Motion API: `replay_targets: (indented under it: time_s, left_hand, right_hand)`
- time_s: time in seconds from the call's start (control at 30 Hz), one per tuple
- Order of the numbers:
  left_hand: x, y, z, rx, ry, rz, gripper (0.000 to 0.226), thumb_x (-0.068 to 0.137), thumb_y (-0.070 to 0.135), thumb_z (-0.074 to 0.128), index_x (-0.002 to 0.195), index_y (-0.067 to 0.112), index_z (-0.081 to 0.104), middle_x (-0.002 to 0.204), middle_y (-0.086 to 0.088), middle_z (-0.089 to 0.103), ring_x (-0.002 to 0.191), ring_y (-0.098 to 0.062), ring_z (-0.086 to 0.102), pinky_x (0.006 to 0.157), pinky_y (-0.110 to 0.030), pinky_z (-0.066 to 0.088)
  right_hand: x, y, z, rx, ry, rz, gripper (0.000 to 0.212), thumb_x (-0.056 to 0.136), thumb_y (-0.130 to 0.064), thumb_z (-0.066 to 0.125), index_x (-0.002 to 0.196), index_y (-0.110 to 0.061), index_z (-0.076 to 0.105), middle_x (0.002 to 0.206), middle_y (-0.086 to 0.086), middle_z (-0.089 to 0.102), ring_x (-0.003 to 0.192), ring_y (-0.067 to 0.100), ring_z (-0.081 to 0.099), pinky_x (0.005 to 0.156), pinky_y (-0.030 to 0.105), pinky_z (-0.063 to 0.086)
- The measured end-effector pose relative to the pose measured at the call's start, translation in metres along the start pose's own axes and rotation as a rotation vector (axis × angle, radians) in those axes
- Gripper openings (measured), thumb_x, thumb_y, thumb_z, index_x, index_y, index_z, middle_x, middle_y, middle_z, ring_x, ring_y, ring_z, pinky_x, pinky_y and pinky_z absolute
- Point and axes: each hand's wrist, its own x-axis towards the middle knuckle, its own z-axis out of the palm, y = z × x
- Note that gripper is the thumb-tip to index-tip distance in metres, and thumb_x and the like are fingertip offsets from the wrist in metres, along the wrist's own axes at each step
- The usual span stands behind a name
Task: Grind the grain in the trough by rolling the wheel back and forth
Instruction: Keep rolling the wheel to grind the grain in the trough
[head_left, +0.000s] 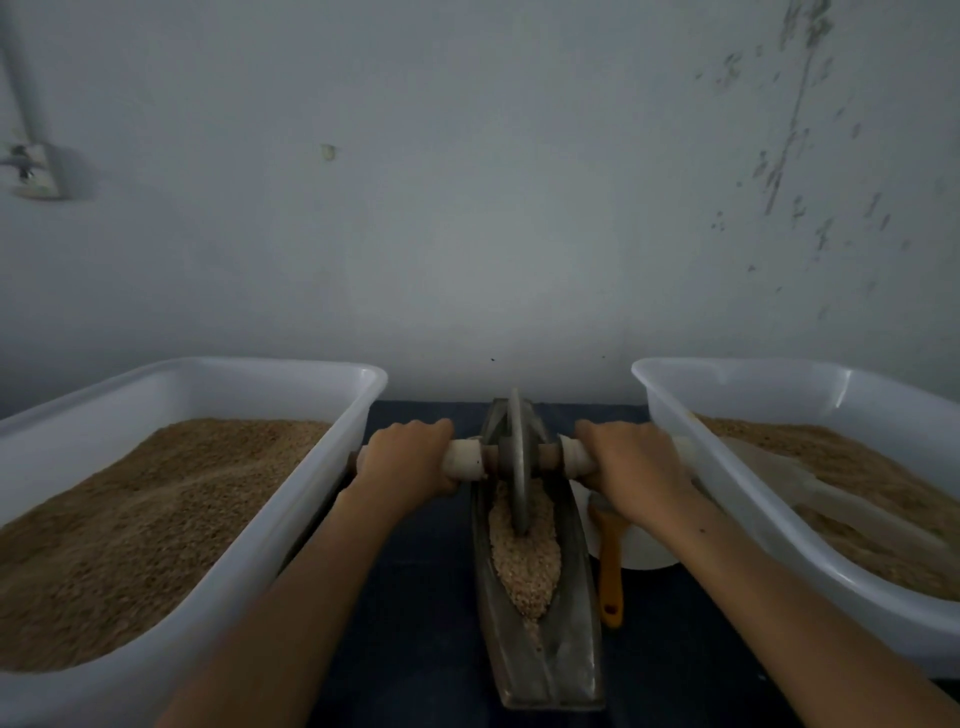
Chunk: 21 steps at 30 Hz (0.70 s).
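Both hands, left and right, grip the axle of the wheel, which sits far up the trough mid-worktop; an overlong stroke could spill grain over its end

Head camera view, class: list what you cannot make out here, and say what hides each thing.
- Axle handles: ends wrapped by the left hand and right hand.
- Wheel: its bottom edge is buried in the grain.
- Orange brush: its head sits behind the right wrist.
- Left tub and right tub: cut off by the frame edges.
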Motion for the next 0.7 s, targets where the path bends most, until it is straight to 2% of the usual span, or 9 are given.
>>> replay_targets:
  time_s: [0.13,0.23,0.4,0.47,0.57,0.6,0.7]
  left_hand:
    - [-0.001,-0.003,-0.005,-0.012,-0.134,0.025,0.039,0.078,0.037,0.069,0.110,0.020,0.055,0.108,-0.003,0.063,0.098,-0.021,0.060,0.081,-0.033,0.046]
    - [-0.001,-0.001,-0.012,-0.045,-0.324,0.007,0.045,0.078,0.036,0.071,0.116,0.018,0.057,0.110,-0.004,0.063,0.099,-0.020,0.060,0.085,-0.033,0.046]
    - [-0.004,-0.001,-0.021,-0.144,-0.489,0.018,0.034,0.082,0.027,0.069,0.112,0.012,0.062,0.088,-0.002,0.065,0.075,-0.013,0.059,0.074,-0.029,0.046]
    - [-0.005,-0.002,-0.021,-0.152,-0.491,0.026,0.033,0.081,0.028,0.069,0.110,0.013,0.062,0.083,0.000,0.064,0.070,-0.011,0.058,0.071,-0.028,0.045]
    - [-0.004,0.000,-0.019,-0.096,-0.391,0.021,0.040,0.078,0.033,0.072,0.112,0.016,0.060,0.095,-0.001,0.063,0.083,-0.016,0.058,0.078,-0.031,0.047]
    - [-0.004,0.001,-0.017,-0.077,-0.339,0.019,0.041,0.078,0.033,0.072,0.113,0.017,0.059,0.101,-0.002,0.063,0.088,-0.017,0.058,0.081,-0.033,0.047]
    - [-0.004,0.005,-0.013,-0.040,-0.154,0.027,0.033,0.081,0.030,0.067,0.111,0.019,0.058,0.107,-0.003,0.064,0.097,-0.021,0.060,0.084,-0.035,0.049]
  right_hand:
    - [0.003,0.001,-0.007,0.003,-0.100,0.007,0.013,0.089,-0.031,0.057,0.089,-0.026,0.045,0.101,0.000,0.064,0.092,0.020,0.060,0.070,0.029,0.038]
    - [0.004,0.003,-0.019,0.020,-0.307,-0.012,0.018,0.084,-0.031,0.063,0.100,-0.024,0.058,0.103,0.000,0.064,0.094,0.020,0.061,0.074,0.029,0.045]
    - [0.003,0.005,-0.034,0.070,-0.512,-0.011,0.025,0.081,-0.029,0.070,0.104,-0.020,0.063,0.100,0.002,0.066,0.091,0.017,0.063,0.076,0.030,0.050]
    - [0.004,0.004,-0.034,0.077,-0.520,-0.003,0.025,0.081,-0.027,0.069,0.104,-0.020,0.063,0.100,0.002,0.066,0.091,0.018,0.063,0.080,0.032,0.053]
    - [0.006,0.004,-0.025,0.065,-0.455,0.018,0.014,0.082,-0.023,0.065,0.095,-0.021,0.061,0.096,0.001,0.065,0.089,0.018,0.063,0.081,0.033,0.053]
    - [0.006,0.003,-0.021,0.057,-0.404,0.024,0.011,0.081,-0.022,0.064,0.090,-0.023,0.057,0.096,0.001,0.065,0.088,0.018,0.063,0.078,0.032,0.052]
    - [0.004,0.003,-0.006,0.071,-0.182,0.053,0.018,0.083,-0.022,0.061,0.083,-0.028,0.044,0.093,-0.003,0.062,0.083,0.016,0.059,0.072,0.029,0.044]
